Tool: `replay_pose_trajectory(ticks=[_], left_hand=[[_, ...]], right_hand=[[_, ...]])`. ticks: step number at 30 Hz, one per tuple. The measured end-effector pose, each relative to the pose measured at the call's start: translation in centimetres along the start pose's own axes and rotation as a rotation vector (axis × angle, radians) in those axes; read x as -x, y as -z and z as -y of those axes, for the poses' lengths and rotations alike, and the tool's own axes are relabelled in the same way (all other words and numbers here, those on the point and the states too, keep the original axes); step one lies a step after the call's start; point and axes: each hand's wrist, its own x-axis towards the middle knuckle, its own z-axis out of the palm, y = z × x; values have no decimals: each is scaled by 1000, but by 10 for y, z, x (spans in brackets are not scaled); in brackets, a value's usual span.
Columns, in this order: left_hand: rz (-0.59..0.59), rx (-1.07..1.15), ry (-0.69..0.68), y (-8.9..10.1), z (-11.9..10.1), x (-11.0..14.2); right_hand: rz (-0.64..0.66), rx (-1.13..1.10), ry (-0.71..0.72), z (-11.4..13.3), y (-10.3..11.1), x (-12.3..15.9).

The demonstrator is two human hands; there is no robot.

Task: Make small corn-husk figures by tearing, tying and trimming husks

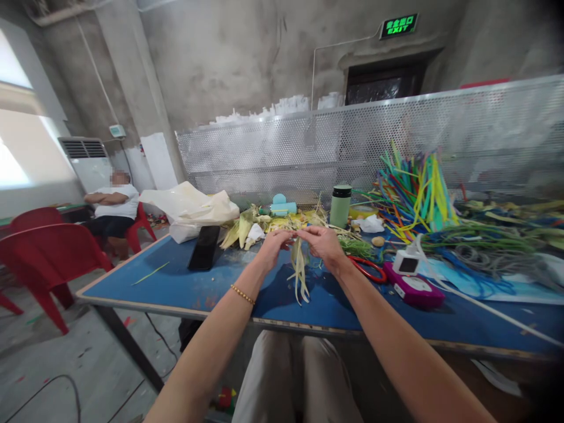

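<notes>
Both my hands meet over the middle of the blue table (238, 288). My left hand (279, 242) is closed, its fingertips pinching the top of a bundle of pale dried leaf strips (300, 273). My right hand (324, 242) pinches the same bundle from the other side, fingertips almost touching those of the left. The loose ends of the strips hang down toward the tabletop. Just behind my hands lies a heap of dried husks and stems (247, 226), with a crumpled white tissue (255, 234) at its front.
A black phone (204, 248) and a white plastic bag (189, 205) are on the left. Rightward stand a green bottle (341, 207), red-handled scissors (368, 270), a purple box (414, 288) with a white charger (406, 262), and colourful strips (423, 194). A person (114, 200) sits far left.
</notes>
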Motion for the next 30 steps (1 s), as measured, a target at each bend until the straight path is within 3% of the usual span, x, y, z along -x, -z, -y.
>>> replay_pose_trajectory(ticks=[5,11,30], left_hand=[[166,126,79,-7,-4,5],[132,228,123,-6,-5,5],[130,135,115,-17,-10,9]], right_hand=[[27,-24,15,-2,-4,2],[40,-126,14,-2,-4,1],[-27,-132,56,6,-12,6]])
